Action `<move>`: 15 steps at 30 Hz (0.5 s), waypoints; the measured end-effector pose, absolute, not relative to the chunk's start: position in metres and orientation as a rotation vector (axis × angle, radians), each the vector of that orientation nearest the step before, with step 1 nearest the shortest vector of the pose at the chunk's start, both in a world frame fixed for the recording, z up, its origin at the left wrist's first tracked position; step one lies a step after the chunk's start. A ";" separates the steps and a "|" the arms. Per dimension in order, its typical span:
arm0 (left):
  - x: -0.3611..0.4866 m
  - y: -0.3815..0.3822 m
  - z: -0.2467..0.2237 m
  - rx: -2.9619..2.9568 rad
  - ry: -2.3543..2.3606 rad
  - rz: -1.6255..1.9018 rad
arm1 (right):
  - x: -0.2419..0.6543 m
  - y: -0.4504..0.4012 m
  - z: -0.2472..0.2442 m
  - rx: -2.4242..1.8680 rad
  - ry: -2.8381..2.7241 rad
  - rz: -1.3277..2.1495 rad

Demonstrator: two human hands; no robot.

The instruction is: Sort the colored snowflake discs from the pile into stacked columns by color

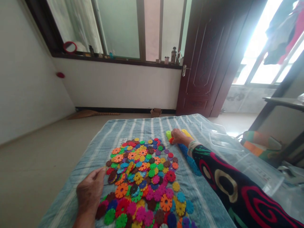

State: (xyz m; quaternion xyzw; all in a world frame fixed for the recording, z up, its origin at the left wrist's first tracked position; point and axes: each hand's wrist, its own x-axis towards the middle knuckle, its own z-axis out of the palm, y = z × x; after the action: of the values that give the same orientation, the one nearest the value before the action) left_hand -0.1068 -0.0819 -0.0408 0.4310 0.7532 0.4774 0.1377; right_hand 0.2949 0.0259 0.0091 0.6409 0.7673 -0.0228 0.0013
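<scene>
Orange piece (pixel 171 140), one, sits at the fingertips of the right hand (pixel 180 136), whose fingers curl down around it; whether other pieces are under the palm is hidden. Just beside it lies one lime-green piece (pixel 168 134), and past the hand one yellow row (pixel 187 133), partly covered. One blue row (pixel 190 160) of pieces lies on the cloth (pixel 147 126), its long axis slanting from beside the right hand toward the near right, under the edge of the patterned sleeve (pixel 228 186).

One large pile of notched discs (pixel 142 177) spreads to the left, in many colours, too overlapped to count; it stretches lengthwise toward the wearer and runs off the bottom edge. A strip of striped cloth separates it from the blue row.

The left hand (pixel 91 186) is at the pile's left edge, fingers bent toward the thumb; how tightly they close, or on what, I cannot tell. Bare cloth shows to its left before the edge drops to the floor (pixel 35 164). Bare cloth also lies beyond the pile. At the right edge stand at least two clear containers (pixel 258 174).
</scene>
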 end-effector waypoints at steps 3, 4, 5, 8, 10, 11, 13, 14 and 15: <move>-0.108 -0.080 -0.043 1.239 2.199 1.354 | 0.293 0.023 0.010 2.001 2.388 -0.115; -0.109 -0.080 -0.044 1.229 2.203 1.352 | 0.292 0.021 0.011 2.001 2.382 -0.129; -0.109 -0.080 -0.044 1.220 2.201 1.347 | 0.291 0.020 0.011 2.002 2.379 -0.142; -0.108 -0.079 -0.043 1.204 2.190 1.344 | 0.290 0.015 0.018 2.012 2.409 -0.158; -0.106 -0.080 -0.041 1.200 2.201 1.333 | 0.294 0.010 0.028 2.021 2.456 -0.150; -0.105 -0.080 -0.040 1.191 2.213 1.324 | 0.297 0.006 0.035 2.024 2.482 -0.144; -0.102 -0.080 -0.037 1.165 2.234 1.314 | 0.306 -0.005 0.049 2.022 2.521 -0.147; -0.101 -0.080 -0.037 1.155 2.237 1.315 | 0.311 -0.014 0.056 2.016 2.529 -0.157; -0.101 -0.079 -0.037 1.142 2.240 1.318 | 0.317 -0.026 0.062 2.003 2.532 -0.173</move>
State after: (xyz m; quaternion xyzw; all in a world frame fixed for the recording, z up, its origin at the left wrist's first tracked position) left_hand -0.1008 -0.0790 -0.0367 0.3978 0.7799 0.4590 0.1509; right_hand 0.3166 -0.0256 0.0620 0.6188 0.7824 -0.0535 -0.0458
